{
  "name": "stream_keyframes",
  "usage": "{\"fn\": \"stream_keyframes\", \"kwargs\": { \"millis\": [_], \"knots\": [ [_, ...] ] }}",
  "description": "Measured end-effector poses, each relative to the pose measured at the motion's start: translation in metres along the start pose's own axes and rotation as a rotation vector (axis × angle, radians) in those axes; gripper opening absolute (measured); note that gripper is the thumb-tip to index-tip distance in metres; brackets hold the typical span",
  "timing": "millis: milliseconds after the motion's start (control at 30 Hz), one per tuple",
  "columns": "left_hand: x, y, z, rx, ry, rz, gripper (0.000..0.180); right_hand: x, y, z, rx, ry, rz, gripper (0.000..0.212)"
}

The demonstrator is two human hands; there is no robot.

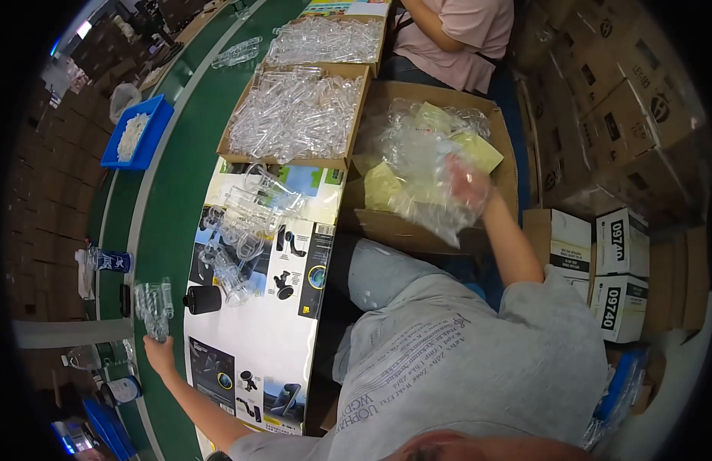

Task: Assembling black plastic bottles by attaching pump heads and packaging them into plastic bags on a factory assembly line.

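Observation:
Over the green conveyor belt, my left hand (160,352) is closed around several clear plastic tubes (152,303). My right hand (469,184), smeared by motion, is at a clear plastic bag (429,173) above an open cardboard box (383,223). Its fingers appear closed on the bag's side. Crumpled yellow sheets (381,187) show around and under the bag. Loose clear plastic tubes (252,211) lie in a heap on the printed white board (256,323) between my hands. A black cylinder (203,300) rests by the board's left edge.
Two shallow cartons of clear tubes, a near one (290,115) and a far one (325,40), stand beyond the heap. Across the belt sits a blue bin (157,127) with white pieces. A person in a pink shirt (486,31) sits ahead. Stacked cartons (617,115) line the right.

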State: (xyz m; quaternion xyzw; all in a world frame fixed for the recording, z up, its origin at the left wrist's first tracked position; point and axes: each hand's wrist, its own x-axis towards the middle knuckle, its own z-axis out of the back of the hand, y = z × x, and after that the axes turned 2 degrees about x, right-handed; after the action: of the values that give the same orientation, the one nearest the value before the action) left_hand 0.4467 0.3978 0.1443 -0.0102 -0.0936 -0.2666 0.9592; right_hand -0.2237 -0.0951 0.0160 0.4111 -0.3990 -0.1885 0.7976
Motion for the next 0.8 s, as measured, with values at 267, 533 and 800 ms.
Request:
{"fn": "stream_keyframes", "kwargs": {
  "millis": [267, 533, 800],
  "knots": [
    [-0.094, -0.023, 0.084, -0.107, 0.031, 0.204, 0.046, 0.047, -0.025, 0.09, -0.19, -0.154, -0.55, 0.035],
    [-0.192, -0.034, 0.081, -0.068, 0.017, 0.256, 0.044, 0.096, -0.1, -0.032, -0.668, 0.202, -0.197, 0.036],
    [-0.234, -0.135, 0.128, -0.031, 0.424, 0.338, 0.073, 0.01, -0.198, -0.111, -1.108, 0.755, -0.247, 0.041]
  ]
}}
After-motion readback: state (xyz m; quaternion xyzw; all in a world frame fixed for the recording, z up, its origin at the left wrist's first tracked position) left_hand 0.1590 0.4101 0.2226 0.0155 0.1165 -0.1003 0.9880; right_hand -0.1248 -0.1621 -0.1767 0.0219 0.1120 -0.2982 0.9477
